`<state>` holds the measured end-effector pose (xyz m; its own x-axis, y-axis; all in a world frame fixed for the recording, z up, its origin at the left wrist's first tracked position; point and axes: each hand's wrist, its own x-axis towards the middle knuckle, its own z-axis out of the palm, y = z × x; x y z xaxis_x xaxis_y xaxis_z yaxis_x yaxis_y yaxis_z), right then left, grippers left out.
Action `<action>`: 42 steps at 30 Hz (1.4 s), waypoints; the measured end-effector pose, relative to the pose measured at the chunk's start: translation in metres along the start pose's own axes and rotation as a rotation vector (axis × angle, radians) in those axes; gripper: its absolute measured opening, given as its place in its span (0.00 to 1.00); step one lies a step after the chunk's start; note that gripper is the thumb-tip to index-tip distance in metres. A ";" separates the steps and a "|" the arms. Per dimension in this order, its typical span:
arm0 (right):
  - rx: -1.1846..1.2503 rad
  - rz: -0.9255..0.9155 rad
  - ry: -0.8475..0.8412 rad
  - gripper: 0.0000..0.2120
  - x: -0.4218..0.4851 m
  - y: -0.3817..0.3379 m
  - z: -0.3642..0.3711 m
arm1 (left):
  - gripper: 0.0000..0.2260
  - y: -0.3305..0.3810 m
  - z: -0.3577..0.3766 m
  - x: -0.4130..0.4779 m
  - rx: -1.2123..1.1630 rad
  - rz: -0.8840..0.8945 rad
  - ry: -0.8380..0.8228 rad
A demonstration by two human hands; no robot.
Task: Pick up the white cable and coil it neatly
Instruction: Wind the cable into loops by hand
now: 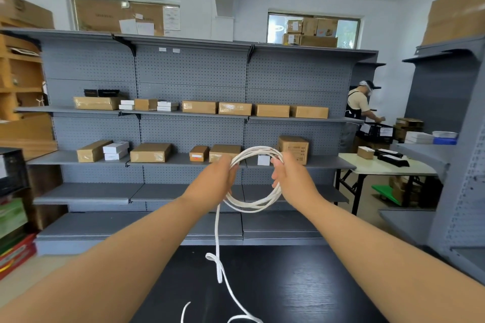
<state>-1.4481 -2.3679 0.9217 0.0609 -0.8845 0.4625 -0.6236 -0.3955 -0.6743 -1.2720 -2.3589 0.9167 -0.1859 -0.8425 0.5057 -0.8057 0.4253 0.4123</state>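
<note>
as left grip [217,178], right grip [291,181] hold | white cable [258,151] between (tail hangs)

Stockroom: grey pegboard shelving [191,71], cardboard boxes [150,152].

Both hands hold a coil of white cable [216,228] up before the far grey shelves [189,73]. The left hand [219,179] grips the loops' left side, the right hand [292,181] their right side. One loose end hangs down onto the near black table [301,286].
</note>
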 end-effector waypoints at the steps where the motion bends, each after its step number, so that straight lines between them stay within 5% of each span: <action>1: -0.010 -0.002 -0.028 0.12 -0.001 0.001 -0.001 | 0.08 0.001 -0.002 0.003 0.058 0.008 0.005; 6: -0.099 0.014 -0.178 0.20 -0.002 0.006 -0.007 | 0.04 -0.002 -0.012 0.015 0.211 0.040 -0.033; 10: -0.124 -0.138 -0.119 0.32 -0.001 -0.004 -0.004 | 0.07 -0.006 -0.010 0.022 0.361 0.091 -0.077; 18: -0.394 -0.199 -0.272 0.14 0.001 -0.012 0.007 | 0.07 -0.009 -0.001 0.020 0.620 0.177 -0.191; 29: -0.502 -0.285 -0.251 0.10 -0.001 -0.014 -0.005 | 0.07 -0.011 -0.014 0.001 -0.297 -0.048 -0.413; 35: -0.516 -0.301 -0.220 0.12 0.005 -0.015 -0.021 | 0.12 -0.017 -0.020 -0.005 -0.463 -0.147 -0.513; 42: -0.372 -0.221 0.006 0.10 0.011 -0.013 -0.023 | 0.16 -0.014 -0.012 -0.003 -0.558 -0.218 -0.210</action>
<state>-1.4568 -2.3667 0.9484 0.2206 -0.7867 0.5765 -0.8344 -0.4583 -0.3061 -1.2535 -2.3579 0.9187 -0.2027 -0.9520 0.2296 -0.4335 0.2974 0.8507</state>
